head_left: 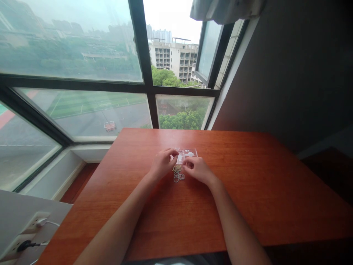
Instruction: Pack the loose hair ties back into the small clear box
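A small clear plastic case (194, 151) lies on the wooden table, with white and see-through patches in it. Just in front of it is a loose cluster of small pale rings (178, 173), some yellowish and some grey-white. My left hand (163, 162) is at the left side of the case, its fingers curled in toward the thumb. On the right, my right hand (199, 170) is bent at the case's front edge, thumb and fingertips drawn together beside the rings. Whatever either hand pinches is too small or hidden to make out.
The reddish-brown table (248, 191) reaches back to a large dark-framed window (150, 88). A dark wall (289, 73) slopes down on the right. Wall sockets (33, 222) with plugged-in cables are at the lower left, beyond the table's left edge.
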Demonstrator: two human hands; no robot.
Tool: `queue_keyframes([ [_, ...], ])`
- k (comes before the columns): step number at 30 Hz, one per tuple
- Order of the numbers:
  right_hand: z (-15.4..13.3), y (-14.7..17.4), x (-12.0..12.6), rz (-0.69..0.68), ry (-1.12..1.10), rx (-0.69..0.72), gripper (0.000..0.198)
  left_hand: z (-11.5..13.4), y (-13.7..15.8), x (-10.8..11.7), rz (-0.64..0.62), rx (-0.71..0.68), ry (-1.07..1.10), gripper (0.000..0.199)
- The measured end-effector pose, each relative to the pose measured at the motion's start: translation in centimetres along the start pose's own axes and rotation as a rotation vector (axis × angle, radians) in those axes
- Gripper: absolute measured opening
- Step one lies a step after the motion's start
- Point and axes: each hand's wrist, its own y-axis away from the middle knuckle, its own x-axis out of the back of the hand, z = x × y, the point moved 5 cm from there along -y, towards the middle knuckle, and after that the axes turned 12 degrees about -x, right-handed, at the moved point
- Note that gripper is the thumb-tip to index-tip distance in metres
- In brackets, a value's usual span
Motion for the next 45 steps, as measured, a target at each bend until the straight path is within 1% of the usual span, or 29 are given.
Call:
queue_keyframes([
  [4, 0.2, -0.3, 1.2, 0.221, -0.060, -0.021, 0.009, 0.2, -0.1, -0.4, -0.003, -0.005, 0.088, 0.012],
  [6, 0.4, -0.3, 1.6, 0.286, -0.081, -0.039, 0.010, 0.4, -0.1, -0.6, -0.013, -0.006, 0.125, 0.012],
  [8, 0.5, -0.2, 1.8, 0.314, -0.095, -0.049, 0.012, 0.6, -0.1, -0.8, -0.022, -0.005, 0.151, 0.011],
  [13, 0.4, -0.2, 1.6, 0.316, -0.103, -0.024, 0.013, 1.1, -0.1, -1.2, -0.032, -0.009, 0.181, 0.013],
  [17, 0.1, -0.2, 1.5, 0.309, -0.109, -0.009, 0.013, 1.4, -0.1, -1.4, -0.054, -0.008, 0.186, 0.010],
  [22, -0.1, -0.1, 1.4, 0.295, -0.118, -0.005, 0.013, 1.1, -0.1, -1.3, -0.046, 0.015, 0.169, 0.009],
  [27, 0.2, -0.2, 1.5, 0.316, -0.131, -0.016, 0.014, 0.3, 0.0, -1.0, 0.007, 0.016, 0.146, 0.009],
  [33, 0.9, -0.3, 1.6, 0.325, -0.110, -0.040, 0.012, -0.6, 0.0, 0.3, 0.167, 0.074, 0.008, 0.011],
  [35, 0.9, -0.3, 1.5, 0.323, -0.097, -0.041, 0.012, -0.7, -0.1, 0.5, 0.194, 0.074, -0.045, 0.012],
  [37, 0.9, -0.3, 1.4, 0.312, -0.082, -0.040, 0.012, -0.8, -0.4, 0.2, 0.184, 0.063, -0.073, 0.012],
  [40, 0.8, -0.4, 1.2, 0.283, -0.055, -0.040, 0.011, -1.0, -0.9, -0.7, 0.132, 0.068, -0.082, 0.011],
  [42, 0.8, -0.4, 1.1, 0.258, -0.042, -0.040, 0.010, -1.1, -1.0, -1.1, 0.104, 0.077, -0.088, 0.013],
  [45, 0.8, -0.4, 0.9, 0.216, -0.034, -0.044, 0.010, -1.1, -0.8, -0.9, 0.096, 0.078, -0.097, 0.015],
])
